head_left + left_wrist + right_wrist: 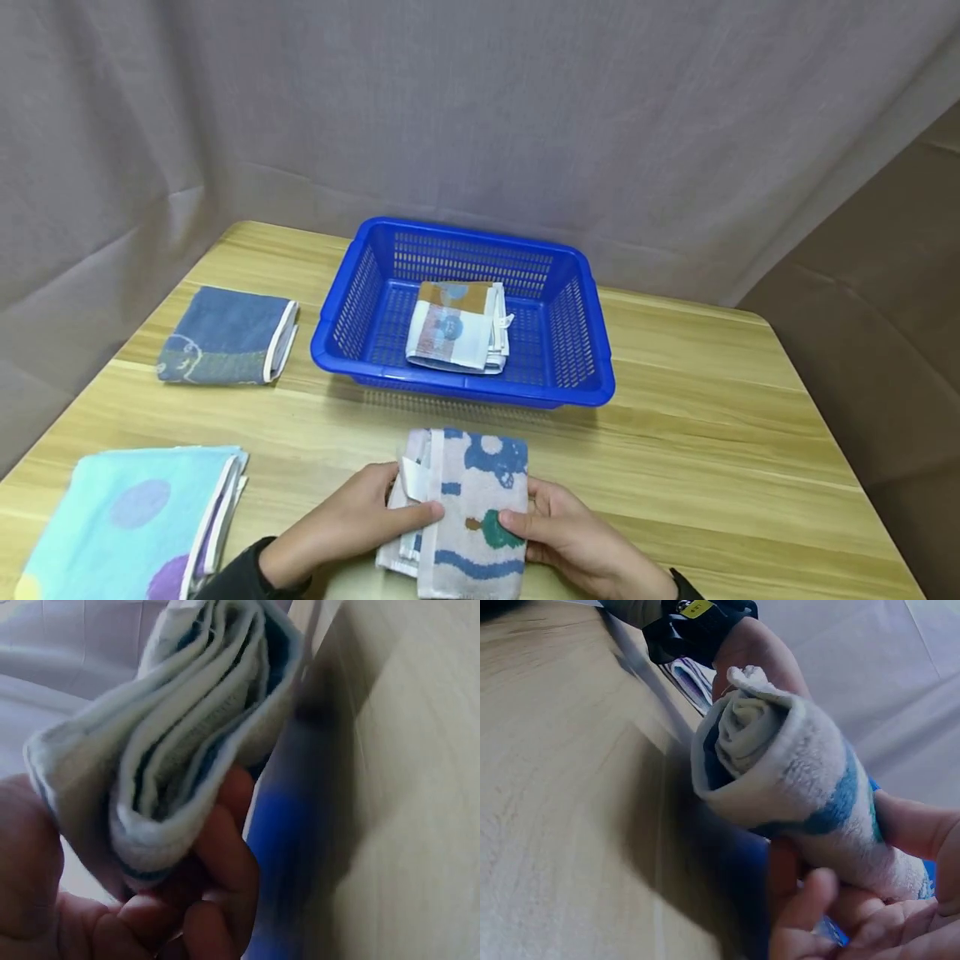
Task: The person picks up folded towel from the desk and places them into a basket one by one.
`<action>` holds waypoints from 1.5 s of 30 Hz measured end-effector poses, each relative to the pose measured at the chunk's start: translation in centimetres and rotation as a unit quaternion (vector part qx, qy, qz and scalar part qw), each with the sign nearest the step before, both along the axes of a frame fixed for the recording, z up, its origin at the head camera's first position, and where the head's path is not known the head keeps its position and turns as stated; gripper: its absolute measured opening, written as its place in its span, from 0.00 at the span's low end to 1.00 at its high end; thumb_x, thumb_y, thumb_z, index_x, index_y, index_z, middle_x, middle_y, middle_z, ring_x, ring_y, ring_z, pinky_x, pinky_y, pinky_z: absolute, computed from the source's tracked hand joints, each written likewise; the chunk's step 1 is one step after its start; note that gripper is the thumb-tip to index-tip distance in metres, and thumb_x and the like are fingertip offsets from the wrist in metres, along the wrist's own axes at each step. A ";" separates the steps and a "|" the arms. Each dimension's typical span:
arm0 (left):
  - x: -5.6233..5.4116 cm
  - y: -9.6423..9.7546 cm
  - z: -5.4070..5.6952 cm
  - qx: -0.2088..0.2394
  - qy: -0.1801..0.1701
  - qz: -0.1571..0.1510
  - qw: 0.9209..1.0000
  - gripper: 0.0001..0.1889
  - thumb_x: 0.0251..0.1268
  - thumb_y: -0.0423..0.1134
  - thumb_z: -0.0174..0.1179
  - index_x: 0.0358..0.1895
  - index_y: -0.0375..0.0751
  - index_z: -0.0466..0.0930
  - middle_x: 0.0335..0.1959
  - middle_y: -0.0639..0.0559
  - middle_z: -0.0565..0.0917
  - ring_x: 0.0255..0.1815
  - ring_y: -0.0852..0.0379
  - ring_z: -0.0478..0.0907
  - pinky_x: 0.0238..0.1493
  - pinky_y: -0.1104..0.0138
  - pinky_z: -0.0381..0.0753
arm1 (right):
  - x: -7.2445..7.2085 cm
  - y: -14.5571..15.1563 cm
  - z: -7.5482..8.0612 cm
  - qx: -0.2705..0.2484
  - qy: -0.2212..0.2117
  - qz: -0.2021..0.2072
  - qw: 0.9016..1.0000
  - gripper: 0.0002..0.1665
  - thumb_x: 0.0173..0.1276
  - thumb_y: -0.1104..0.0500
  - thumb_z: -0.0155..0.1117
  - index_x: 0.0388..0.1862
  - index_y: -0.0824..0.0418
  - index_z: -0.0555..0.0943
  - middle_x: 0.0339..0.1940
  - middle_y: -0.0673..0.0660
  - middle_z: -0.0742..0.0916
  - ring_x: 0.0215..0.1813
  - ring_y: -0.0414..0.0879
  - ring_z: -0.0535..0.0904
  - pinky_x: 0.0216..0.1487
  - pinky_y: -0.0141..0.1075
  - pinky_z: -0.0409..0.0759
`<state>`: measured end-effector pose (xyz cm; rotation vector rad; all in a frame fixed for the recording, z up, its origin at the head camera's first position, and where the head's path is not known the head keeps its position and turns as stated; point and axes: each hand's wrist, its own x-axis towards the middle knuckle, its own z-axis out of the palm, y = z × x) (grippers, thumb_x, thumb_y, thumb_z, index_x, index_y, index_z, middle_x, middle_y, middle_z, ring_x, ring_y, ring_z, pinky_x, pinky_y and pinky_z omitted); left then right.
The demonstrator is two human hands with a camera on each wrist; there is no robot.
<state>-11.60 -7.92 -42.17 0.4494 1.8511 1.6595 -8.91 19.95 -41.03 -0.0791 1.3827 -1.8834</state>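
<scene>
Both hands hold a folded towel (483,517), pale with blue patterns and a green tree, in front of the basket. My left hand (375,512) grips its left side, thumb on top beside a white tag. On the right edge, my right hand (573,533) pinches it with the thumb near the tree and fingers beneath. The left wrist view shows the stacked folds of the towel (187,750) between thumb and fingers. From the right wrist, the towel (817,780) appears end-on, its layers curled inside one another.
A blue plastic basket (577,392) stands behind the hands, with a folded brown, white and blue towel (453,329) inside. To the left lie a folded dark blue towel (228,333) and a larger light blue towel with dots (135,517). A grey curtain (480,117) hangs behind the wooden table (712,450).
</scene>
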 end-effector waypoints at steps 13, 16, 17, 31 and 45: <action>-0.2 0.2 0.3 0.051 -0.041 0.023 0.998 0.25 0.64 0.35 0.65 0.58 0.22 0.70 0.38 0.37 0.88 0.34 0.53 0.88 0.35 0.65 0.86 | 0.1 0.0 0.3 0.004 -0.022 -0.012 1.000 0.35 0.79 0.55 0.52 0.75 0.70 0.55 0.59 0.57 0.85 0.60 0.48 0.83 0.58 0.45 0.81; -0.3 0.1 0.6 0.055 -0.035 0.009 0.998 0.29 0.64 0.36 0.65 0.63 0.24 0.67 0.44 0.38 0.87 0.39 0.53 0.87 0.40 0.67 0.85 | 0.0 0.0 0.6 0.010 -0.015 -0.012 1.000 0.32 0.79 0.55 0.52 0.74 0.68 0.57 0.59 0.56 0.85 0.59 0.47 0.83 0.58 0.44 0.81; -0.3 0.0 0.6 0.057 -0.031 0.003 0.998 0.31 0.64 0.36 0.65 0.65 0.25 0.65 0.47 0.39 0.87 0.41 0.53 0.87 0.42 0.68 0.85 | 0.0 0.0 0.8 0.012 -0.012 -0.012 1.000 0.32 0.79 0.56 0.52 0.74 0.68 0.58 0.59 0.56 0.85 0.59 0.47 0.83 0.58 0.44 0.82; -0.2 0.6 0.5 0.090 -0.064 0.018 0.994 0.25 0.66 0.34 0.64 0.62 0.24 0.70 0.43 0.36 0.88 0.37 0.53 0.88 0.38 0.65 0.86 | 0.3 0.2 0.4 0.005 0.004 -0.017 1.000 0.30 0.79 0.59 0.53 0.72 0.71 0.59 0.58 0.56 0.86 0.57 0.47 0.84 0.55 0.43 0.83; 1.4 -0.1 0.3 0.127 -0.137 -0.003 0.982 0.22 0.67 0.35 0.63 0.59 0.25 0.73 0.44 0.36 0.88 0.38 0.51 0.89 0.37 0.64 0.87 | 2.2 0.3 -0.4 -0.012 0.007 -0.002 1.000 0.26 0.79 0.61 0.51 0.70 0.72 0.63 0.53 0.56 0.88 0.52 0.44 0.86 0.49 0.34 0.84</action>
